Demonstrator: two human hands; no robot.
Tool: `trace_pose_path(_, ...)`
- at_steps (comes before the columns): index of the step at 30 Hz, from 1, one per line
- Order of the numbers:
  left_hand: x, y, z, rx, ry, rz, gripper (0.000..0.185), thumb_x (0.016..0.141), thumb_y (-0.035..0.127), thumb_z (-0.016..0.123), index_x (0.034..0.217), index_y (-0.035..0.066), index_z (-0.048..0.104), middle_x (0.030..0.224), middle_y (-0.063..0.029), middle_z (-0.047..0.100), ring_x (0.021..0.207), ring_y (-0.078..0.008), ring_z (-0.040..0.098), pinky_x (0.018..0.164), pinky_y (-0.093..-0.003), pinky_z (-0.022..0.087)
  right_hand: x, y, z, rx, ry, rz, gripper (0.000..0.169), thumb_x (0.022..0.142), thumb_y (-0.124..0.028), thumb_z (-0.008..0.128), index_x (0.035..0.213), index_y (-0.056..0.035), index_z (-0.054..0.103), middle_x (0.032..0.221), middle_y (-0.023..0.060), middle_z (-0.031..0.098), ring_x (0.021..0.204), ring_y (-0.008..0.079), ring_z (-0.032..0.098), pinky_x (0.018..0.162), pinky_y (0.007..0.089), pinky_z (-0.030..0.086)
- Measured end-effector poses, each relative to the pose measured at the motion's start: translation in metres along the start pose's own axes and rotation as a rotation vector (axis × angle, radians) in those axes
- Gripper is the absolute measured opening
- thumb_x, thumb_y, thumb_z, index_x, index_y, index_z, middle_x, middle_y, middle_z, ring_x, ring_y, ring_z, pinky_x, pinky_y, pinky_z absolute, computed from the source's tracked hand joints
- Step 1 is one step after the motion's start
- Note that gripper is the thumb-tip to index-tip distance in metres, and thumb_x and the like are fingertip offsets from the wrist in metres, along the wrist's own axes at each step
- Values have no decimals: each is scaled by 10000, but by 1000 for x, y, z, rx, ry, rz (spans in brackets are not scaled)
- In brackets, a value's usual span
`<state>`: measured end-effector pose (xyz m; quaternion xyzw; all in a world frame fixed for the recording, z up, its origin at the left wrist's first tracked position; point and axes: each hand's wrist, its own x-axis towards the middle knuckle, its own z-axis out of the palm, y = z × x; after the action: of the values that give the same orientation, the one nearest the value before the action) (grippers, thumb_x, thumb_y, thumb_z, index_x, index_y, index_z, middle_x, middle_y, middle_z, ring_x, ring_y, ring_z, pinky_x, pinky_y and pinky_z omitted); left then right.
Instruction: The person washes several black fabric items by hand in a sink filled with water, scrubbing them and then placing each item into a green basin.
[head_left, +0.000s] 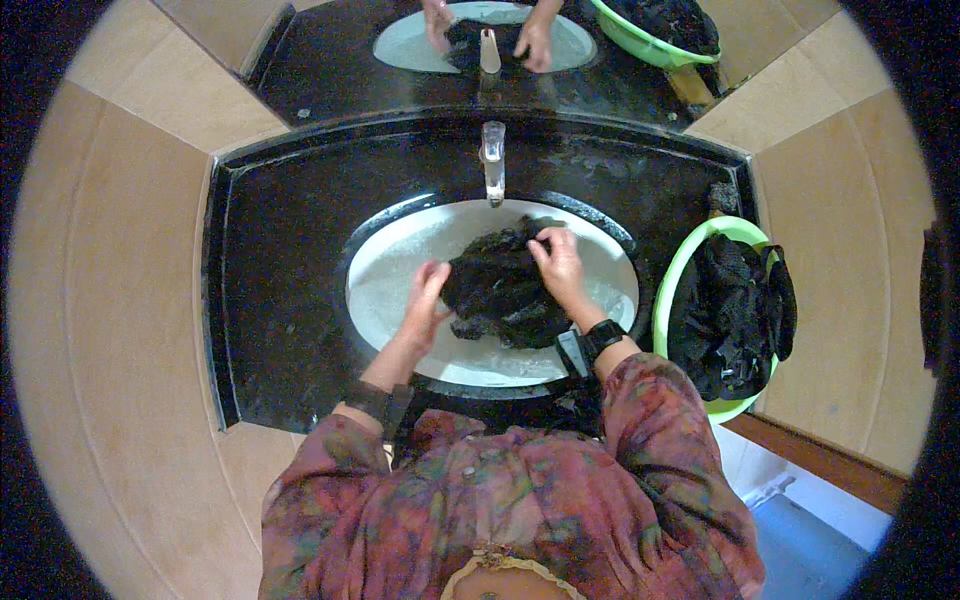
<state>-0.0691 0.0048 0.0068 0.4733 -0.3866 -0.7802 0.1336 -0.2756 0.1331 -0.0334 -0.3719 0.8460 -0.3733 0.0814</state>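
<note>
A bunched, wet black cloth (506, 289) lies in the oval white washbasin (375, 300), below the chrome faucet (493, 165). My right hand (561, 266) pinches the cloth's upper right part between thumb and fingers. At the cloth's left edge is my left hand (426, 307), slightly blurred, with its thumb and fingertips against the fabric; how firmly it grips is unclear. Shallow, cloudy water seems to cover the basin's bottom. The underside of the cloth is hidden.
A light green plastic tub (664, 307) heaped with black fabric items (724, 322) stands at the right end of the black stone countertop (285, 300). Behind the faucet, a mirror (322, 82) reflects the basin and both hands. Beige tiled walls (127, 300) close in both sides.
</note>
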Motion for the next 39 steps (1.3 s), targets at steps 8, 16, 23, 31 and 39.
trace_pose_path(8,1,-37,-18,1552,-176,543,960,641,434,743,1420,220,224,1450,-136,197,1228,-402,354,930,-564,374,-57,-10,-11,-514,-590,-138,620,725,-296,687,1287,-185,448,1431,123,265,1185,494,363,895,472,457)
trace_pose_path(16,4,-49,6,1831,-385,203,1139,539,568,759,1432,157,184,1482,-100,179,1251,-400,346,946,-578,350,-58,49,30,-514,-531,332,419,777,-203,602,1168,-56,567,1157,192,561,988,327,580,853,404,478)
trace_pose_path(23,-3,-56,6,1801,-302,340,845,606,509,723,1293,95,456,1443,-111,286,1260,-356,353,970,-593,302,-51,3,-6,1092,-774,1093,372,868,-406,546,1119,-138,602,1031,112,648,928,221,624,797,359,501)
trace_pose_path(31,-1,-11,-27,923,-255,272,343,838,266,484,1057,15,568,961,-214,620,923,-385,572,832,-424,427,-34,-54,-49,1034,-583,608,569,766,-122,694,1291,-122,476,972,48,635,777,124,594,646,275,464)
trace_pose_path(39,37,6,-49,892,-19,162,674,772,612,565,1173,72,539,1018,-209,612,972,-323,590,839,-393,449,4,0,-33,-208,-430,227,496,721,-544,649,1018,-148,684,993,133,644,908,300,600,779,458,462)
